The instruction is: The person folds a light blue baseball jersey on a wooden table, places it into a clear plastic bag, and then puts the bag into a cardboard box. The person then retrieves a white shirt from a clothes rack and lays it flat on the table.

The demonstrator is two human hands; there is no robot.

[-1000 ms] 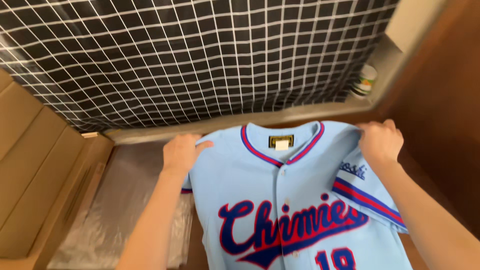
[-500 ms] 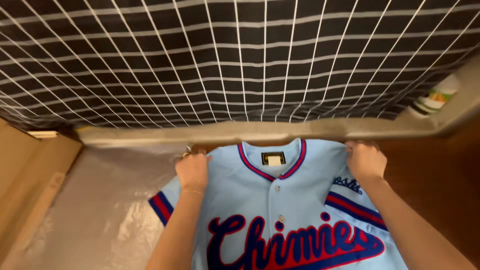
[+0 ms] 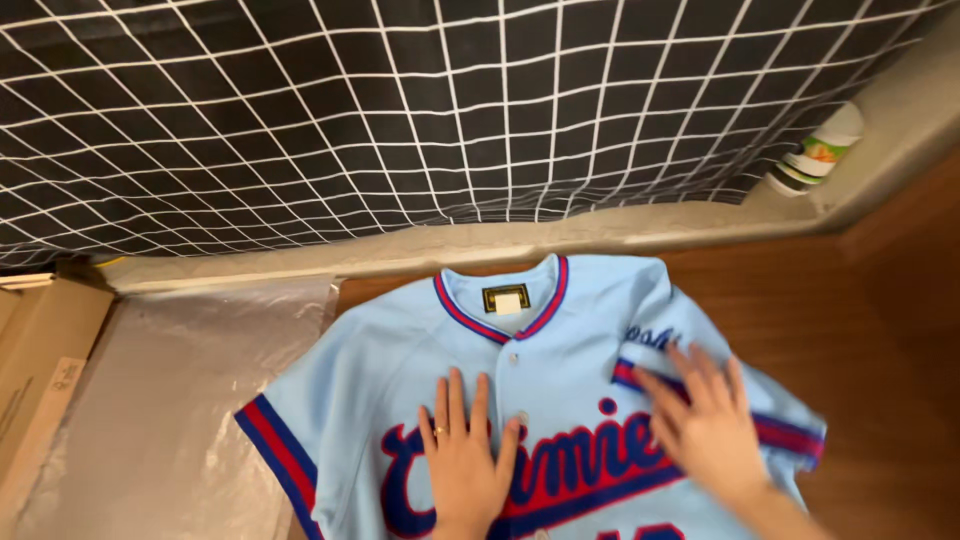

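We see a light blue jersey point(image 3: 400, 370) with red-and-navy trim and lettering, a black bedcover point(image 3: 400, 120) crossed by a white grid, brown wooden floor point(image 3: 880, 330), and tan cardboard point(image 3: 40, 350).

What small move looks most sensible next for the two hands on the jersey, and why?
Probably a smoothing stroke outward. The light blue jersey lies face up on the wooden floor, with the left hand flat on its chest and the right hand flat by the sleeve, which looks bunched and folded over. Sliding the right hand toward that sleeve would likely flatten it.
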